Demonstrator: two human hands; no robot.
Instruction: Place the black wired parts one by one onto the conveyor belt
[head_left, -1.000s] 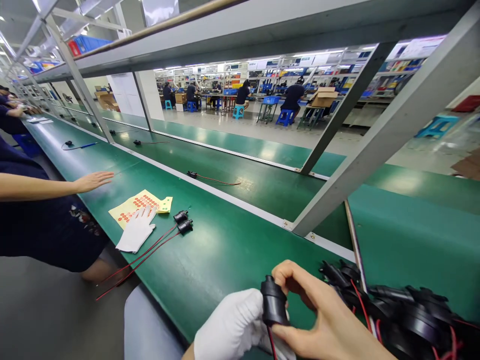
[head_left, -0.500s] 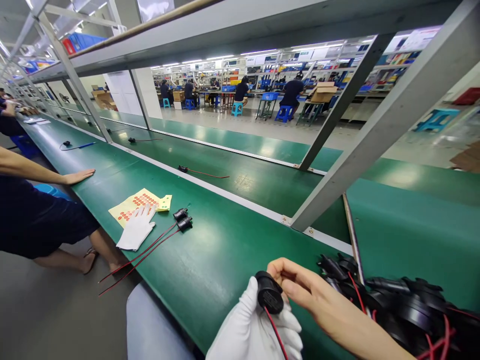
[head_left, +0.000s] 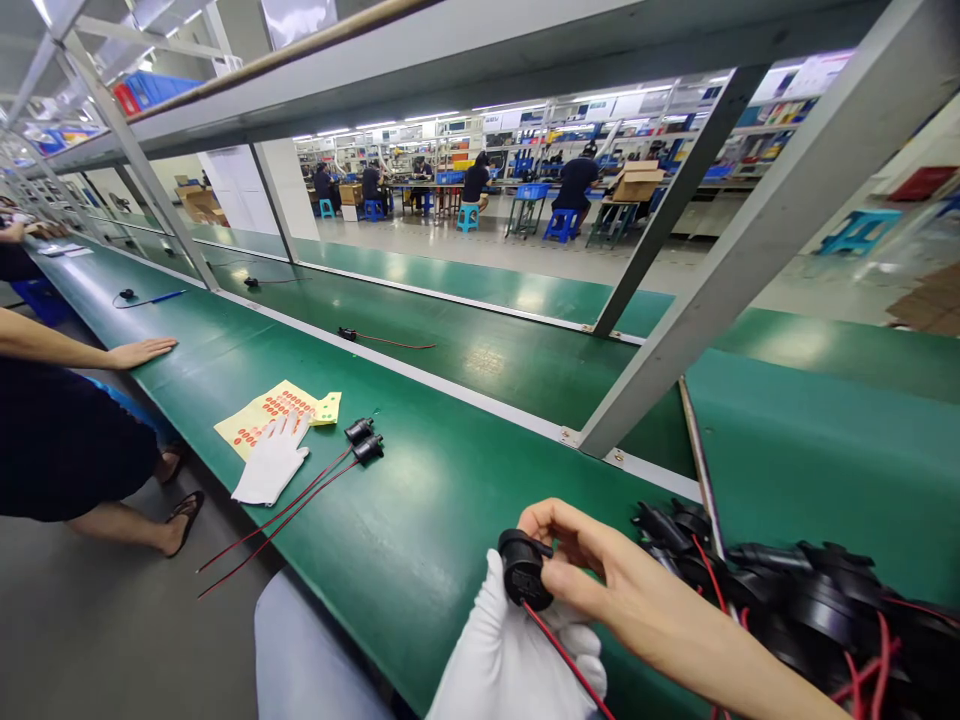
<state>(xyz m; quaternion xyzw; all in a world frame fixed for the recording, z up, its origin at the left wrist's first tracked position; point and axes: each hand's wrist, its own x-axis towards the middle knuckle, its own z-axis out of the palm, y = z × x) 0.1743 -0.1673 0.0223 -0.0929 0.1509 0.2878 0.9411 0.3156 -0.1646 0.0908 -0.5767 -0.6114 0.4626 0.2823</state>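
A small black pump point(head_left: 525, 568), round with a side spout and a red wire, sits upright in front of me. My left hand point(head_left: 510, 660), in a white glove, is wrapped round its lower part, and the wire runs down over the palm. My bare right hand point(head_left: 581, 560) pinches the pump's right side by the spout with thumb and fingers. To the right lies a heap of similar black pumps point(head_left: 817, 600) with red wires. Two more pumps point(head_left: 366, 442) lie on the green bench with their wires trailing over its front edge.
An empty white glove point(head_left: 271, 462) overlaps a yellow sticker sheet point(head_left: 247, 415). A co-worker's hand point(head_left: 142, 352) rests on the bench at left. A pump with a wire point(head_left: 347, 333) lies on the belt behind the bench. A metal post point(head_left: 720, 260) slants up at right.
The pump has tilted within my hands, turning its printed face more towards me. My right fingers have shifted onto its side. At left, the co-worker's legs have moved.
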